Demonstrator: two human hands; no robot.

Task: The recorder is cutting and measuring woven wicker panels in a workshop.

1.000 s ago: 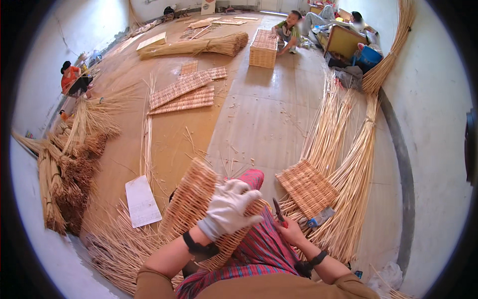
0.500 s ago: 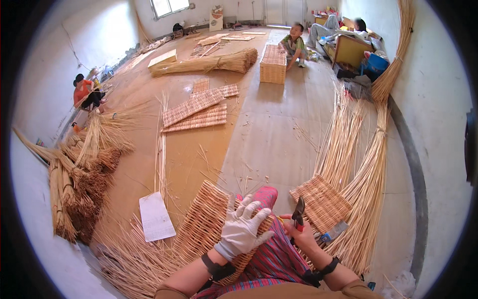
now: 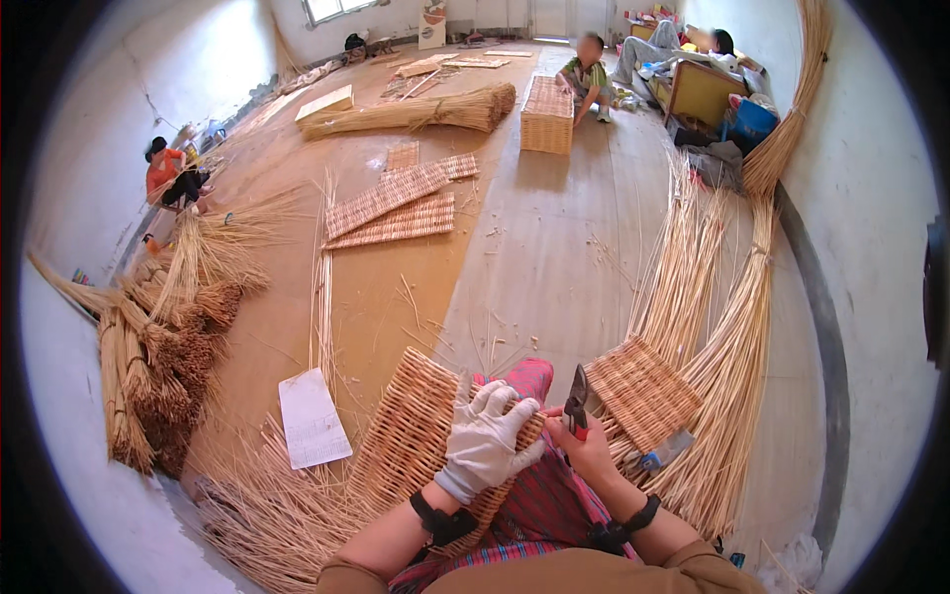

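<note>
My left hand point(image 3: 487, 436), in a white glove, rests over the woven wicker piece point(image 3: 394, 436) on my lap, its spread, bent fingers gripping the upper right edge. My bare right hand point(image 3: 584, 447) is closed round red-handled shears point(image 3: 577, 401), their dark blades pointing up, just right of that edge. Red-and-blue striped cloth point(image 3: 529, 510) covers my legs under the piece. A square woven panel point(image 3: 643, 388) lies beyond my right hand on loose pale rods point(image 3: 722, 416). A white sheet of paper point(image 3: 312, 416) lies left of the piece.
Reed bundles point(image 3: 168, 376) are heaped at left; a long bundle point(image 3: 406, 117) and woven panels point(image 3: 386, 223) lie ahead. One person point(image 3: 594, 74) crouches by a wicker box point(image 3: 544, 124), another point(image 3: 173, 173) sits at left, a third point(image 3: 708, 45) reclines back right beside a blue tub point(image 3: 752, 124).
My right hand and shears have risen beside the piece's edge, blades now upright. My left hand stays on the piece, which has shifted slightly. The camera's view has moved a little.
</note>
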